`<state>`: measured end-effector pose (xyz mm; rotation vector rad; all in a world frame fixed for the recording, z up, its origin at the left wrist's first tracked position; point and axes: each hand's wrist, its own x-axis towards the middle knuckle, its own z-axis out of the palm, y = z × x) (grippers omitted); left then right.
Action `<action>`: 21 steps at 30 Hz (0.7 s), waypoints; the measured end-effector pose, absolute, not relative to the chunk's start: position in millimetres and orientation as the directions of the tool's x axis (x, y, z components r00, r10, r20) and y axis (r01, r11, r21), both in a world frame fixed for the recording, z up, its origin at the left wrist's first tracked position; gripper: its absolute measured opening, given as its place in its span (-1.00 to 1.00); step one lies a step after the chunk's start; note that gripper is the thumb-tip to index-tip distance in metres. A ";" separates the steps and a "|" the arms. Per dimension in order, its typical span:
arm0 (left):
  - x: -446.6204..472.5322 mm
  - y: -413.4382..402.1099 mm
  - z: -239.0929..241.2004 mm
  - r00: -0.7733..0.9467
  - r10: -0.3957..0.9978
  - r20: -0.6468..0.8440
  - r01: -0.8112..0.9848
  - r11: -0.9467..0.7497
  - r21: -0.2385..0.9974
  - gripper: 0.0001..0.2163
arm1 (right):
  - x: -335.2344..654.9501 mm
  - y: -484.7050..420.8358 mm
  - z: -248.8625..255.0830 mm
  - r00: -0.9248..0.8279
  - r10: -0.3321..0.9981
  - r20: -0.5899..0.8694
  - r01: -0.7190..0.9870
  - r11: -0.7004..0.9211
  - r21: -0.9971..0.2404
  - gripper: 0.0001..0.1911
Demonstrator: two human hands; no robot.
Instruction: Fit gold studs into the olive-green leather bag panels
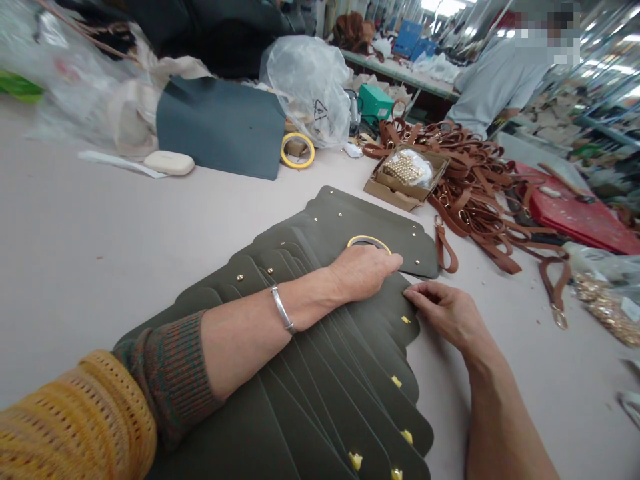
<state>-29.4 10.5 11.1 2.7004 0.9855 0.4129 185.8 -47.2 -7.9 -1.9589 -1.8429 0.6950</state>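
My left hand [364,272] is closed around a roll of yellow-edged tape [370,241], whose far rim shows above the knuckles. It is over a fanned stack of dark green leather-like panels [300,373]. My right hand [447,313] pinches its thumb and forefinger together at the right edge of an upper panel; what lies between the fingertips is too small to make out. Small yellow tabs [397,381] stick to the panels' right edges. Gold studs [240,277] dot their left side and the far panel [377,220].
Behind lie a blue-grey sheet [220,127], another yellow tape roll [297,151], a cream oval case [169,163] and a plastic bag [310,87]. Brown straps [475,193] heap at right beside a cardboard box [395,193] of gold hardware. A person [500,80] works beyond.
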 end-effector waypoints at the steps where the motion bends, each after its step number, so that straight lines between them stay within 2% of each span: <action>1: -29.2 10.2 11.7 0.731 0.655 0.193 0.586 -0.747 0.315 -0.88 | 183.1 -47.1 -5.3 0.014 0.995 -0.094 0.835 -0.063 -0.547 -0.67; 8: -29.8 9.5 12.1 0.704 0.653 0.279 0.581 -0.756 0.301 -0.87 | 180.3 -45.7 6.2 -0.100 0.973 -0.207 0.842 -0.028 -0.538 -0.72; 10: -30.4 10.1 11.4 0.699 0.657 0.281 0.584 -0.752 0.305 -0.88 | 179.0 -44.2 4.9 -0.089 0.974 -0.209 0.848 -0.036 -0.529 -0.72; 16: -29.7 9.0 10.3 0.695 0.663 0.278 0.576 -0.745 0.337 -0.88 | 168.6 -40.1 -1.3 0.056 0.986 -0.157 0.911 -0.115 -0.397 -0.77; 19: -29.6 7.1 9.2 0.720 0.655 0.228 0.594 -0.752 0.285 -0.87 | 173.7 -31.8 3.8 0.015 0.981 -0.193 0.910 -0.094 -0.405 -0.71; 21: -30.4 6.2 8.6 0.745 0.632 0.213 0.585 -0.773 0.247 -0.85 | 180.0 -16.6 8.9 -0.013 0.987 -0.159 0.909 -0.054 -0.413 -0.70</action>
